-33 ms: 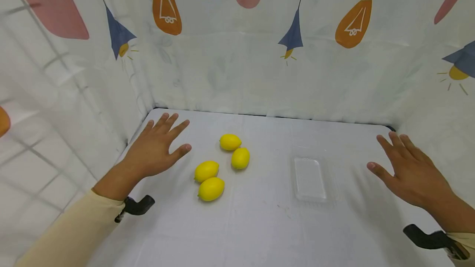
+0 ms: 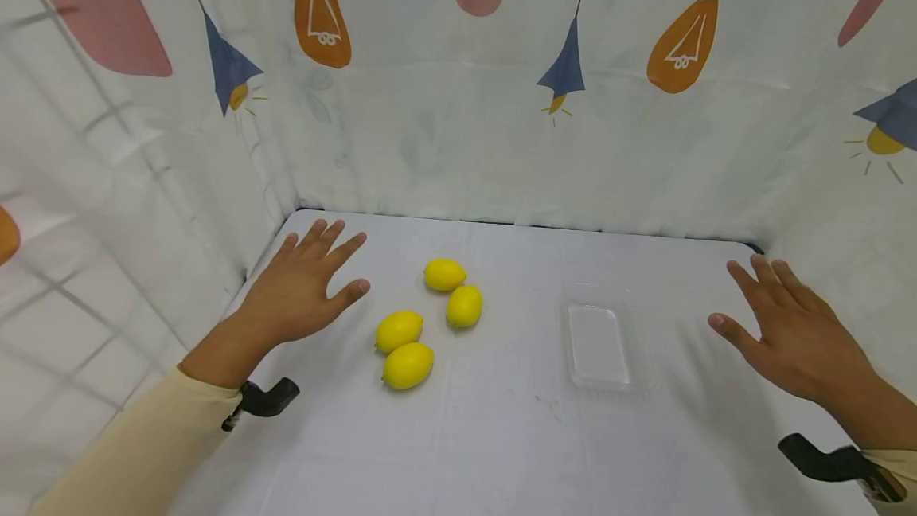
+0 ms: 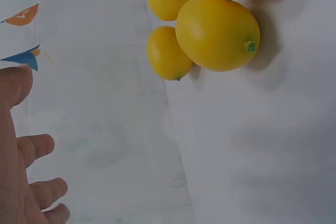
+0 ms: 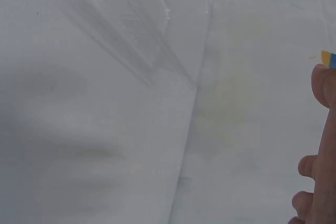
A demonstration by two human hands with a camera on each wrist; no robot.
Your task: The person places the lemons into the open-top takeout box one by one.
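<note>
Nothing has moved since the earlier frame — both hands and every object sit exactly where they were. Taking the clear plastic tray (image 2: 598, 345) as the landmark: far to its left the left hand (image 2: 297, 293) lies flat on the table (image 2: 487, 436), fingers spread wide, holding nothing. Between that hand and the tray sit four lemons (image 2: 428, 322) in a loose cluster, the nearest one just beside the thumb but not touched. The tray itself holds nothing. Well to its right the right hand (image 2: 795, 337) hovers or rests with fingers straight and splayed, also holding nothing. As a judgement, the work looks unstarted — no lemon has been lifted or placed in the tray, so all four remain to be handled.
</note>
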